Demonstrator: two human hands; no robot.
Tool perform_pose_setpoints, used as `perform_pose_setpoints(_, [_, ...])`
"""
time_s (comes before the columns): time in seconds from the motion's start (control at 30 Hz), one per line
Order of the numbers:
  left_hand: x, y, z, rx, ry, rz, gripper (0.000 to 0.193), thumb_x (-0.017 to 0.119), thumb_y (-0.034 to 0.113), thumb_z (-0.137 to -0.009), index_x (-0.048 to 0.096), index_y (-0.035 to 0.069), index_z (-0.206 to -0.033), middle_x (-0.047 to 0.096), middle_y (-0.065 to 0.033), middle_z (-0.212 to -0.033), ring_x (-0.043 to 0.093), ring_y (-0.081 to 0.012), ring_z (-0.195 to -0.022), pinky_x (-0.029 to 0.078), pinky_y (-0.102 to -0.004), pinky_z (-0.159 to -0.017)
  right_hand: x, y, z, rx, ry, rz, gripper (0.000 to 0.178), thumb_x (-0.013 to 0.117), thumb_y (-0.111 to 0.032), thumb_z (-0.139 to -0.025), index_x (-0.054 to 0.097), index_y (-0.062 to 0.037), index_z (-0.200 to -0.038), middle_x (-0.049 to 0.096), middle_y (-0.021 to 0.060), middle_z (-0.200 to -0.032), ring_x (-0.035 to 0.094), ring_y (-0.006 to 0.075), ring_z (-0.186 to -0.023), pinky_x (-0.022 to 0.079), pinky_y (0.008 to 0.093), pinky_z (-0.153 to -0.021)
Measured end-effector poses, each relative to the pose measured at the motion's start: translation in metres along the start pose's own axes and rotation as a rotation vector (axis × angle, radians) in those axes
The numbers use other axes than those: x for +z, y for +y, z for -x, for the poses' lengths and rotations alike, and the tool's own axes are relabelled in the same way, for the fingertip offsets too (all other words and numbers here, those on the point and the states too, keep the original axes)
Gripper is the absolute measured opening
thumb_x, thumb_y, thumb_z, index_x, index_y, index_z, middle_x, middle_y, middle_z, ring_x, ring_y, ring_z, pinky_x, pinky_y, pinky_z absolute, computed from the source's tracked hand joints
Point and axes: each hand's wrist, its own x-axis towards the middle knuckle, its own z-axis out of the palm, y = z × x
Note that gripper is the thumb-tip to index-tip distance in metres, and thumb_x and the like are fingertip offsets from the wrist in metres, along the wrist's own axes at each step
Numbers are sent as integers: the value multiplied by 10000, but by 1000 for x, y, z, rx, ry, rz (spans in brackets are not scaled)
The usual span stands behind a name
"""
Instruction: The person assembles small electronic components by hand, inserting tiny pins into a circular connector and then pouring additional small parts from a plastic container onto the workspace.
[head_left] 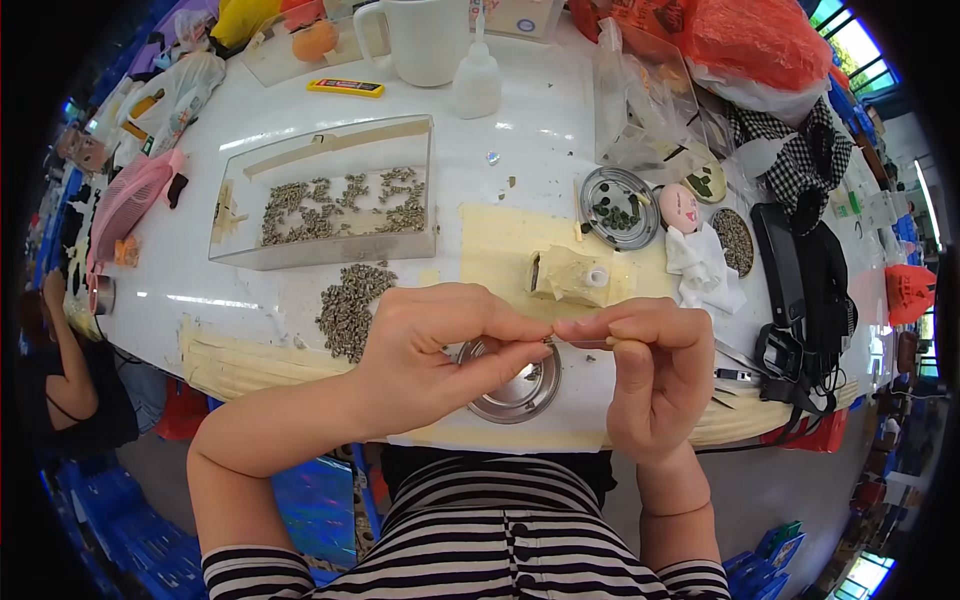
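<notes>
The left hand (440, 350) brings thumb and index fingertips together; whether they grip anything cannot be told. The right hand (660, 375) pinches a slender piece (582, 344) between thumb and index finger. The piece is located between the hands, above and slightly right of the round metal dish (535, 405), which serves as reference. The dish is shiny and circular.

Beyond the dish, slightly right: a block (565, 275) wrapped in creased, cream tape. Left of the dish: a loose pile of small, grainy metal parts (350, 305). Farther left and beyond: a rectangular clear plastic box (340, 250) containing similar parts. Beyond the dish, to the right: a metal tray (650, 225) with dark green chips.

The left hand covers the dish's far edge. The piece's ends and material are indistinct. Far beyond the dish, the white jug (425, 45) is cut off by the upper edge.
</notes>
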Motion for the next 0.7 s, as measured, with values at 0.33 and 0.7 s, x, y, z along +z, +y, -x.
perform_pose_setpoints(0.33, [-1, 0, 0, 25, 15, -1, 129, 770, 17, -797, 751, 12, -924, 729, -84, -806, 656, -135, -658, 498, -245, -586, 6, 2, 1, 17, 66, -108, 108, 530, -55, -1000, 505, 23, -1070, 682, 170, -974, 696, 209, -878, 557, 287, -768])
perform_pose_setpoints(0.7, [0, -1, 0, 46, 21, 12, 130, 768, 22, -800, 752, 18, -929, 731, -83, -811, 650, -128, -644, 502, -244, -572, 4, 0, 0, 22, 82, -162, 105, 518, -48, -1003, 498, 27, -1073, 662, 170, -984, 697, 217, -908, 565, 296, -780])
